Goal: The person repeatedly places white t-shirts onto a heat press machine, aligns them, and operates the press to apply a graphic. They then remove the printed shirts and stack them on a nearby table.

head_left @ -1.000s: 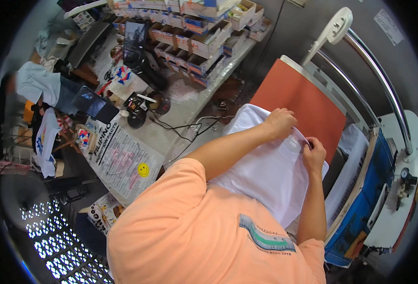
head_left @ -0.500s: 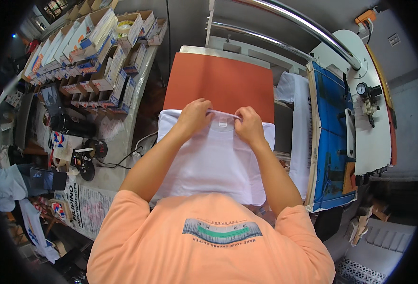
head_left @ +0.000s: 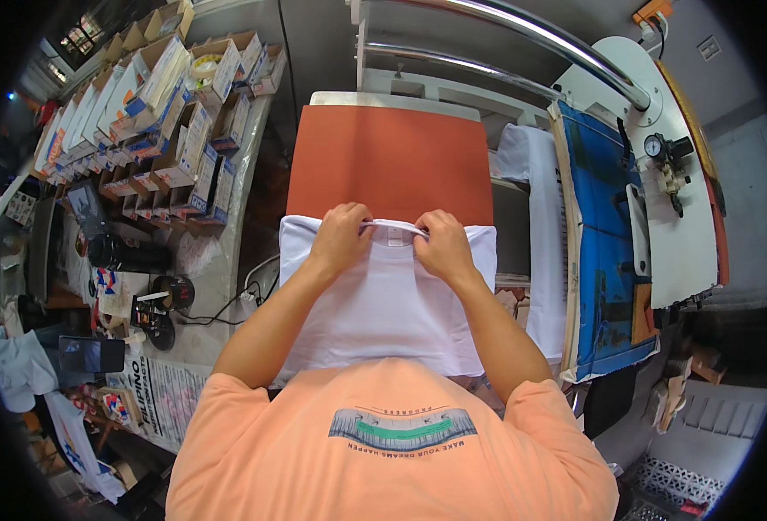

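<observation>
A white T-shirt [head_left: 375, 308] lies over the near part of a flat press bed with an orange-red pad [head_left: 392, 165]. Its neckline faces away from me, and a small label shows inside the collar [head_left: 395, 236]. My left hand [head_left: 342, 239] pinches the collar on its left side. On the other side, my right hand [head_left: 444, 247] has its fingers closed on the same collar. Between the two hands the collar edge is stretched nearly straight. The shirt's lower part reaches toward my body and is partly hidden by my chest.
At the right stands a blue-meshed screen frame [head_left: 609, 243], with white cloth [head_left: 546, 234] beside it. Chrome rails [head_left: 461, 61] cross behind the pad. A pressure gauge [head_left: 654, 146] sits at far right. Left, a table [head_left: 218, 260] carries cardboard bins [head_left: 184, 148] and a black cylinder [head_left: 127, 247].
The whole view has shifted slightly, so the pad sits lower and further left. Both hands keep hold of the collar, which lies slightly nearer me on the pad.
</observation>
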The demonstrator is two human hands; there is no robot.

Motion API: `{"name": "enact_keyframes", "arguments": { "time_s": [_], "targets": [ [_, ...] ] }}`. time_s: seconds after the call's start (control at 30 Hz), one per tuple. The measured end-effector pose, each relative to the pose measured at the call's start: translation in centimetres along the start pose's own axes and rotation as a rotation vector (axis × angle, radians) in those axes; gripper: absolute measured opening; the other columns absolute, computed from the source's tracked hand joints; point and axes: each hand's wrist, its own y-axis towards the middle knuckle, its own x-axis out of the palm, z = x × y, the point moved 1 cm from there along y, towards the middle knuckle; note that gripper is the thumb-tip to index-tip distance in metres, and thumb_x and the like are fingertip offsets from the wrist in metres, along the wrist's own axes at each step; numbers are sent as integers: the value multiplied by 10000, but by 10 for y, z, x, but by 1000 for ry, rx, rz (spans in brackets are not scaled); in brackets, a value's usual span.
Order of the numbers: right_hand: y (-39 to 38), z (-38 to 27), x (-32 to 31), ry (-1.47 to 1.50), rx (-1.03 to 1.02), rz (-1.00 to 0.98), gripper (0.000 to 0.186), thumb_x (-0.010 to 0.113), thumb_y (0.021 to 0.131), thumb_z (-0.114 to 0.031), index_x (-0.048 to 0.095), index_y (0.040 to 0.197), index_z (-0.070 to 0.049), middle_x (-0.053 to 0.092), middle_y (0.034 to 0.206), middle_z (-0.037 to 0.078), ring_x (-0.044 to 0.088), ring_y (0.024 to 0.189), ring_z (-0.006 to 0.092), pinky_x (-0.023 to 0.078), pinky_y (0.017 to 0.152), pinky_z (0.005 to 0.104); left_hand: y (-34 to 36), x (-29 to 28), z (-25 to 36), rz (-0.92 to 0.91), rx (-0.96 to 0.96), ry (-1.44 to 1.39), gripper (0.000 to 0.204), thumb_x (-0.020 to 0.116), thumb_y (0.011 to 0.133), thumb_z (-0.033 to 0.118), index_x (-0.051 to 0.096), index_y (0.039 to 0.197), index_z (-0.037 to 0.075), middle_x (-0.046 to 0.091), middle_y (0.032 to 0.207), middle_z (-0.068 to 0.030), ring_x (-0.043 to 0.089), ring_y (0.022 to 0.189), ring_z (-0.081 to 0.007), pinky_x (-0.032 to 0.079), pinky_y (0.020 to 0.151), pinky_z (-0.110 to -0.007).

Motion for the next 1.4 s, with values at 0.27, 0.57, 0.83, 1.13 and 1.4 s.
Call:
{"name": "enact_keyframes", "arguments": {
  "time_s": [0.27, 0.57, 0.83, 1.13, 1.4],
  "targets": [
    [35, 3, -5, -86, 34, -65, 70, 634, 778, -105, 659, 833, -70, 665, 911, 98, 594, 897, 310, 435, 799, 446, 43, -14, 0, -160, 40, 88, 197, 722, 771, 117, 649, 894, -19, 674, 939, -183, 640, 925, -353, 500, 815, -423],
    [34, 3, -4, -90, 57, -39, 56, 634, 782, -100, 652, 834, -90, 687, 812, 72, 587, 890, 286, 387, 829, 440, 52, -13, 6, -370, -187, 74, 211, 729, 762, 145, 642, 897, 8, 686, 966, -167, 647, 921, -342, 488, 792, -421],
    [-12, -29, 9, -255, -200, -23, 182, 683, 754, -112, 616, 900, -26, 593, 1084, 138, 536, 1033, 318, 380, 870, 460, 20, 8, 1, 94, 292, 272, 99, 694, 711, 119, 650, 792, 83, 641, 925, -93, 575, 918, -314, 402, 839, -452],
    [-21, -65, 37, -338, -137, -49, 541, 676, 820, -300, 517, 1242, -1, 481, 1352, 194, 419, 1278, 365, 282, 1047, 566, 4, -71, 1, 411, 300, 48, 108, 663, 748, 89, 682, 854, 94, 680, 945, -67, 627, 964, -266, 411, 919, -432],
    [-27, -62, 53, -375, -79, 87, 556, 675, 798, -332, 526, 1230, -16, 477, 1354, 182, 392, 1306, 357, 217, 1122, 522, -14, -374, -47, 1161, -2, 252, 131, 618, 879, 124, 680, 906, 12, 691, 882, -161, 676, 848, -310, 522, 782, -380]
  ]
}}
